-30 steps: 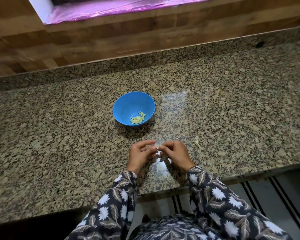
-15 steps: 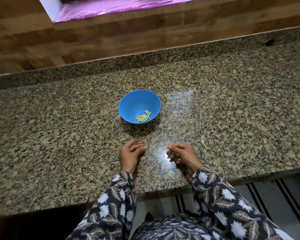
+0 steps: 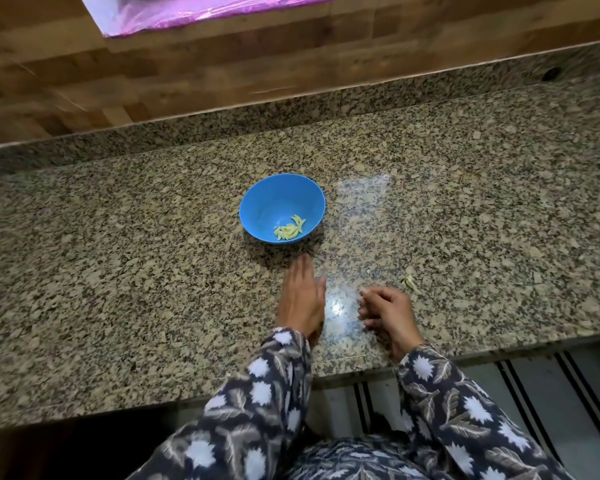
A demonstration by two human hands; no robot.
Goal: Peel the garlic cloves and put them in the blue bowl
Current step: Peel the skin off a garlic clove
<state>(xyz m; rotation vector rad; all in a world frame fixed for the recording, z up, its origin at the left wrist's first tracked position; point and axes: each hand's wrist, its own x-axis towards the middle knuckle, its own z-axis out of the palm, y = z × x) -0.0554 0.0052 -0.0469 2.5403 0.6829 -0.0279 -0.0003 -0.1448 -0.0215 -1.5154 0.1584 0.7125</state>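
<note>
The blue bowl [image 3: 257,206] stands on the granite counter with several pale peeled garlic cloves [image 3: 290,230] at its near side. My left hand [image 3: 300,299] stretches palm down toward the bowl, its blurred fingertips a short way from the bowl's near rim; whatever is under the fingers is hidden. To its right, my right hand [image 3: 387,311] rests on the counter with its fingers curled in, and I see nothing in it. A small piece of garlic or garlic skin [image 3: 409,282] lies on the counter just beyond the right hand.
The granite counter [image 3: 118,271] runs wide to both sides, with a low granite backsplash and a wood-pattern wall behind. Its front edge [image 3: 499,351] is close to my wrists. Striped flooring shows below at the right.
My hands, joined over a clove a second ago, have separated. The left hand has stretched forward toward the bowl. The right hand stayed near the front edge, still curled.
</note>
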